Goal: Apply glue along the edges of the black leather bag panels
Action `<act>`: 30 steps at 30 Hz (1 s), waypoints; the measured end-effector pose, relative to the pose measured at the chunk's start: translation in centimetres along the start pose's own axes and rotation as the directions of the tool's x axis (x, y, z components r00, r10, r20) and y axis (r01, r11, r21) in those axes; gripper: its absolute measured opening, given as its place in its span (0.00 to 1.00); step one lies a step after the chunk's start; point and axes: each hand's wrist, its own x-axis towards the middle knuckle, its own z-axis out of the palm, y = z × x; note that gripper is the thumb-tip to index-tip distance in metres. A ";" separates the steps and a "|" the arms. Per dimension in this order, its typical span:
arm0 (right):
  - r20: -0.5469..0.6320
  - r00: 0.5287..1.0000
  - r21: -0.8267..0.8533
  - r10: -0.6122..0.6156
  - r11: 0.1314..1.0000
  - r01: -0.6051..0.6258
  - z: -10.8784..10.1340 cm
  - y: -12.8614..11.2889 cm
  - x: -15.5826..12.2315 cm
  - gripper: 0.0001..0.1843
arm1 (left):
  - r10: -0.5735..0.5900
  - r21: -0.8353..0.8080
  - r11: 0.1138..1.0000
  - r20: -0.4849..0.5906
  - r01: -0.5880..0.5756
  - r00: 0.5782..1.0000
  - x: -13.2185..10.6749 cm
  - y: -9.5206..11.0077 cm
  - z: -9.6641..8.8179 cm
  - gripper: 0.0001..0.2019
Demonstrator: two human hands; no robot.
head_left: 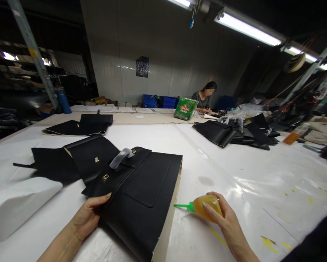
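Observation:
My left hand (88, 216) grips the left edge of a black leather bag panel (141, 193), thumb on top and fingers underneath. The panel has a stitched pocket, gold fittings and a handle (121, 158) wrapped in clear plastic. Its right edge shows a pale, raw side. In my right hand (223, 214) is a squeeze bottle (205, 206) of amber liquid, held tilted with fingers wrapped round it. The bottle's green nozzle (183, 206) points left, close to the panel's right edge; whether it touches I cannot tell.
More black leather pieces (94, 160) lie behind the panel, with white sheeting (21, 203) at left. A pile of black bag parts (234, 131) and another amber bottle (293, 136) are at right. A green carton (185, 108) stands farther back, near a seated person (203, 98).

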 end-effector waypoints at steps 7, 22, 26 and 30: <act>0.197 0.979 0.059 -0.057 0.997 0.046 -0.3 -0.6 -1.2 0.25 | 0.012 0.012 1.000 -0.006 -0.012 1.000 0.2 0.0 -0.2 0.09; 0.044 0.998 0.052 -0.035 0.998 0.032 -0.2 -0.4 -1.3 0.27 | 0.043 0.037 0.998 -0.013 -0.043 0.999 0.1 0.1 0.0 0.09; 0.156 0.987 0.095 -0.046 0.995 0.031 0.1 -0.2 -1.8 0.26 | 0.044 0.044 0.998 -0.013 -0.043 0.999 0.2 0.0 -0.1 0.09; 0.237 0.968 0.119 -0.082 0.991 0.055 -0.1 -0.5 -2.2 0.24 | 0.045 0.018 0.999 -0.024 -0.045 0.999 0.0 0.1 0.3 0.10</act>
